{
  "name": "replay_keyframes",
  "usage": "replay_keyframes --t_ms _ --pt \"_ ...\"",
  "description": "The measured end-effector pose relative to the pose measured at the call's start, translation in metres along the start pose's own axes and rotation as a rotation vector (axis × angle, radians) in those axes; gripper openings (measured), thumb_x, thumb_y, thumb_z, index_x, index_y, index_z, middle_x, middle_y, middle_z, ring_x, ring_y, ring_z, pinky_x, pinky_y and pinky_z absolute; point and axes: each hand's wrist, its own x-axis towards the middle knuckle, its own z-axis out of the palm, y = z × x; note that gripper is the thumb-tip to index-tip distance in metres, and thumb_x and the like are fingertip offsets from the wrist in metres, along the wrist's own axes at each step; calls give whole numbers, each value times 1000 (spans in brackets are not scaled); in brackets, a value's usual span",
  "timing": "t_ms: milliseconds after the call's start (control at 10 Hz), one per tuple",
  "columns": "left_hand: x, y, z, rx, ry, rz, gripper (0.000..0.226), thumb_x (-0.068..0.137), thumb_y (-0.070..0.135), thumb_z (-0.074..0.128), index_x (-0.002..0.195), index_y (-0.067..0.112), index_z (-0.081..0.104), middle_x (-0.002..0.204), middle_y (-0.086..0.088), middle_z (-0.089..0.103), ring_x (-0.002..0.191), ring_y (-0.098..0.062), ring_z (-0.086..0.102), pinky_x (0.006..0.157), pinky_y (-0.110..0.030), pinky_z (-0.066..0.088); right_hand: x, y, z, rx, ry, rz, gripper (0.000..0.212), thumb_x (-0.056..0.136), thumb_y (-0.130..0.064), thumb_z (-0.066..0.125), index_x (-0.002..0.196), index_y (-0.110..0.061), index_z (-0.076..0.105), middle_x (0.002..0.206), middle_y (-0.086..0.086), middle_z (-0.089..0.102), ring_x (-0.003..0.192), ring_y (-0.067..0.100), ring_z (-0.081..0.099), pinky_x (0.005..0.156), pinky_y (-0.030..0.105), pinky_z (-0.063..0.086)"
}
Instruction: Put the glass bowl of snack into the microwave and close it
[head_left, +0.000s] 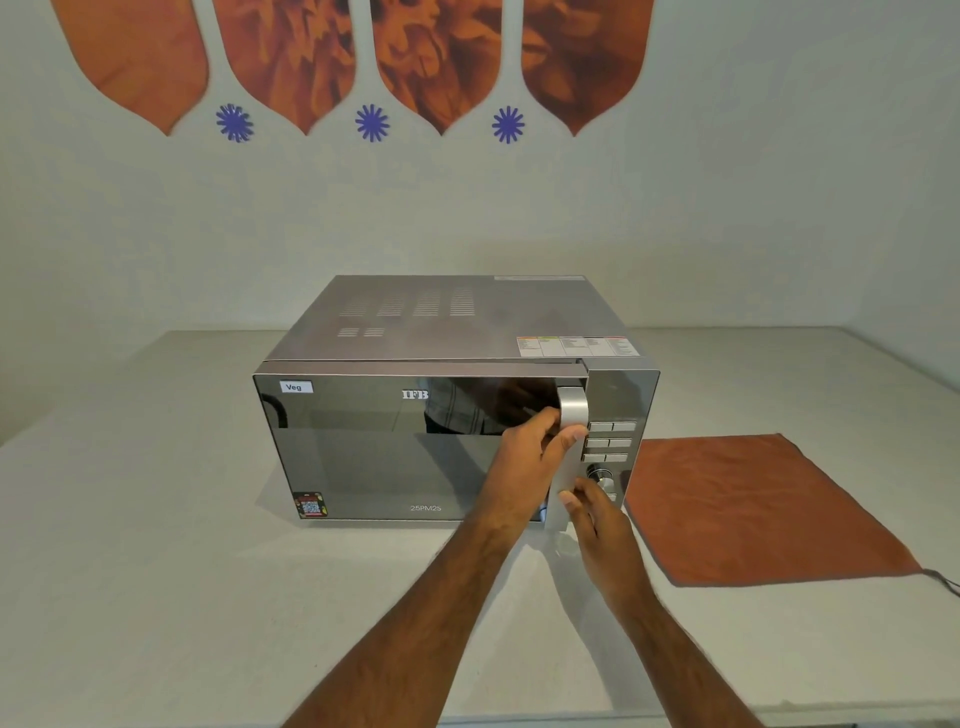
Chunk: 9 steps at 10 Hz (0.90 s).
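On a pale counter (156, 545), we face a shut IFB microwave (447, 415).
Our left hand (524, 457) curls around its silver door handle (571, 447); our right hand (602, 535), loosely open, touches the handle's lower end. The glass bowl is out of sight.

Pale wall (727, 182), orange leaf decals (291, 62), white counter (156, 571).
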Motion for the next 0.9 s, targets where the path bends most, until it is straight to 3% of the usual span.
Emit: replay_keyframes --t_ms 100,300,400,500,600,800,900 --pt "4 -1 0 0 6 -1 40 106 42 60 139 20 63 136 -3 71 124 -21 67 107 -33 55 5 0 0 -8 2 -12 19 104 -28 53 123 -27 58 116 -10 67 100 5 67 101 29 52" --pt "13 -4 3 -11 12 -5 41 106 43 60 140 22 62 140 -1 70 128 -22 66 110 -37 55 14 2 0 -58 4 -2 33 105 -33 51 131 -16 61 124 2 71 111 20 69 104 42 56" --pt "15 -10 5 -8 8 -5 40 106 44 60 140 24 62 140 0 69 126 -18 65 105 -29 52 16 3 0 -51 6 -13 37 103 -38 51 130 -16 62 122 2 71 111 20 69 104 43 56" --pt "15 -11 6 -4 5 -8 39 106 42 60 141 24 62 141 0 69 119 -9 62 95 -11 46 14 4 0 -15 15 -6 38 100 -40 50 128 -17 62 121 -1 71 111 16 69 105 40 56" --pt "13 -10 6 -3 10 3 38 106 41 60 140 23 62 140 0 69 116 -4 59 92 -7 44 13 1 2 -2 23 0 41 99 -41 50 130 -16 62 123 1 71 112 18 68 107 42 54" --pt "5 -5 8 -15 43 -16 41 107 39 59 143 20 62 138 -2 70 122 -13 64 109 -30 53 13 -3 -1 -67 5 -5 51 97 -50 47 135 -18 61 129 1 71 116 21 69 106 47 55" --pt "0 -3 9 6 80 -66 44 108 38 58 148 20 60 142 -2 69 124 -15 64 112 -31 49 16 0 1 -54 8 6 51 98 -52 46 138 -23 58 135 -1 68 121 21 67 108 47 54"
